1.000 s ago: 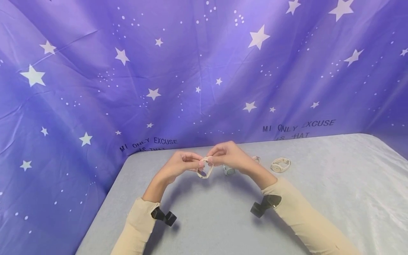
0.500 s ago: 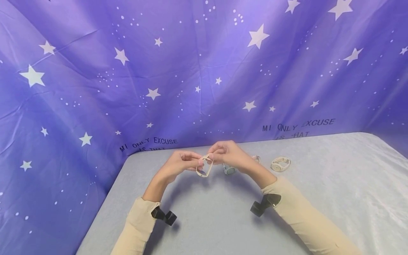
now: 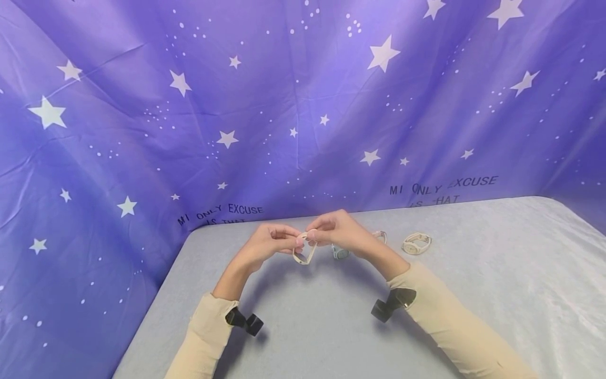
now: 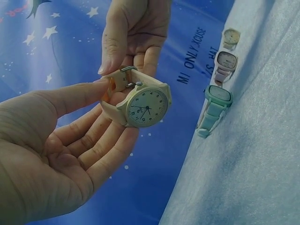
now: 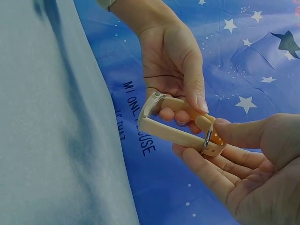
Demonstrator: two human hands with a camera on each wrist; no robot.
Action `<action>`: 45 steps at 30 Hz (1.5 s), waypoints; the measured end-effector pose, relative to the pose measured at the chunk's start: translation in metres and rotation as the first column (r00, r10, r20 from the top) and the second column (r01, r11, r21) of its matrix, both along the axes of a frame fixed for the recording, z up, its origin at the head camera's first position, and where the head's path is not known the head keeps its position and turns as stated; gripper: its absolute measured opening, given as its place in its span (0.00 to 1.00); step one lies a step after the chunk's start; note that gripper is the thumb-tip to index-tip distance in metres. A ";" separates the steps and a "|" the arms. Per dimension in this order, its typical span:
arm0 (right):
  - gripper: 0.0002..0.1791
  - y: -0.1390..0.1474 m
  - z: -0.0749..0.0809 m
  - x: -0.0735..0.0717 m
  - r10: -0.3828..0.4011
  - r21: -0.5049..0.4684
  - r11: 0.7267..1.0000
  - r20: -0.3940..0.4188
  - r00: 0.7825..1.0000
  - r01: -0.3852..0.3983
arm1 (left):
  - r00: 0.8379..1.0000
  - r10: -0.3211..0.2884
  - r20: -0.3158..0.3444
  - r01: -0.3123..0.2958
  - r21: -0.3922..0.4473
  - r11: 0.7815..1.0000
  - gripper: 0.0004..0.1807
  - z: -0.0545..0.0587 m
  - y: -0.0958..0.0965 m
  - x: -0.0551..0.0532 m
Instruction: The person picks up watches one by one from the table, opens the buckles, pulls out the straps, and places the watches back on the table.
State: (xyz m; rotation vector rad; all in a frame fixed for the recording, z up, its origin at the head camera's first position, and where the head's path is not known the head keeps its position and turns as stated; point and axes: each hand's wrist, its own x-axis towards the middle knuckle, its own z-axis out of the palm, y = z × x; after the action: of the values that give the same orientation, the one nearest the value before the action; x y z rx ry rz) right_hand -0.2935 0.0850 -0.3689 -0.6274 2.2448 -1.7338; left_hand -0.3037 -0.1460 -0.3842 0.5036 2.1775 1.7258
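A cream wristwatch [image 3: 301, 259] with a round dial [image 4: 147, 107] is held up above the table between both hands, its strap bent into a loop. My left hand [image 3: 259, 248] pinches one side of the strap between thumb and fingers, close to the buckle. With thumb and fingertips, my right hand [image 3: 342, 231] pinches the strap at the metal buckle [image 5: 207, 141]. The strap's tip [image 5: 204, 123] lies at the buckle in the right wrist view; whether the pin sits in a hole cannot be told.
A mint green watch [image 4: 219, 94], a pale pink watch [image 4: 227, 61] and another cream watch [image 4: 230, 36] lie in a row on the grey cloth-covered table [image 3: 322, 326]. A purple star-printed curtain [image 3: 265, 105] hangs behind the table.
The right fingers shifted slightly up and away from the left hand, then came back toward it at the buckle. The strap loop changed shape a little; both hands kept their hold.
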 end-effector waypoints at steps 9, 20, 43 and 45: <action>0.12 -0.001 0.000 -0.001 -0.023 -0.002 1.000 0.005 1.000 0.023 | 1.000 -0.005 0.005 0.005 0.000 1.000 0.19 -0.001 -0.001 -0.001; 0.11 -0.002 0.001 -0.002 -0.038 -0.030 0.999 0.012 0.999 0.039 | 1.000 -0.006 0.006 0.006 0.019 1.000 0.22 -0.001 -0.002 0.000; 0.11 0.004 0.008 -0.004 -0.146 -0.089 0.985 0.031 0.989 0.148 | 1.000 -0.017 -0.013 0.017 -0.018 1.000 0.19 0.014 0.004 -0.009; 0.11 0.005 0.008 -0.004 -0.147 -0.101 0.983 0.035 0.988 0.150 | 1.000 -0.024 -0.006 0.024 -0.015 1.000 0.19 0.013 0.004 -0.011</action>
State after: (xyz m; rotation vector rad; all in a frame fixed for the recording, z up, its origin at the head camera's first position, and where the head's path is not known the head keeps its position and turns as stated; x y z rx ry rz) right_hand -0.2972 0.0896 -0.3605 -0.4635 2.2464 -1.9280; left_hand -0.3149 -0.1420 -0.3716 0.5299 2.1781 1.6969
